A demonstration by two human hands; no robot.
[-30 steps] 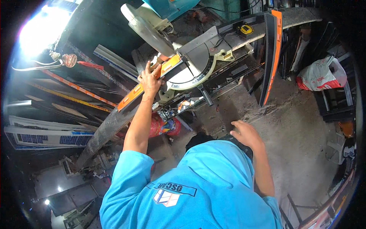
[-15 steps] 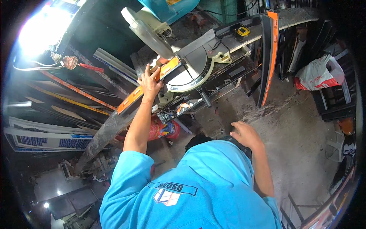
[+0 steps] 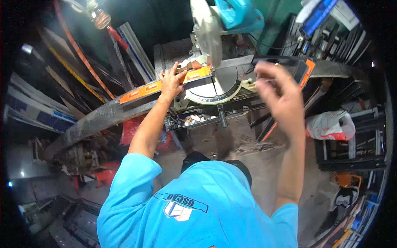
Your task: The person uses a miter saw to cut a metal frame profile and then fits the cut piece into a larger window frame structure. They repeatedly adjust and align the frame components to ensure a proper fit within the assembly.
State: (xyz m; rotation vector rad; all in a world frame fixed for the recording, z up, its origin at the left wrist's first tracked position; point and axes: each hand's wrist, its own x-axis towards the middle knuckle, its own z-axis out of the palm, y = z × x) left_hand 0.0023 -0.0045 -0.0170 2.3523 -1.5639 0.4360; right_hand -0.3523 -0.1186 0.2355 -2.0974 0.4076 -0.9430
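Observation:
Clasped over a long dark profile with an orange face point(image 3: 140, 91), my left hand point(image 3: 170, 84) presses it against the fence of a mitre saw. The profile's right end lies at the slot of the saw's round table point(image 3: 225, 78). Above that end stands the saw's pale blade guard point(image 3: 209, 35), with a blue cover point(image 3: 240, 16) behind it. My right hand point(image 3: 281, 93) is raised to the right of the saw table, blurred by motion, its fingers apart and nothing visible in them. It partly hides another orange-faced strip point(image 3: 307, 74) leaning by the bench.
Long profiles point(image 3: 70, 68) lean in stacks on the left; more point(image 3: 355, 37) stand at the back right. A white and red bag point(image 3: 331, 125) hangs over a rack at the right. Small offcuts point(image 3: 198, 119) lie beneath the saw.
My right hand has risen from beside my waist to the right side of the saw. My left hand stays on the profile. The whole view has turned and shifted.

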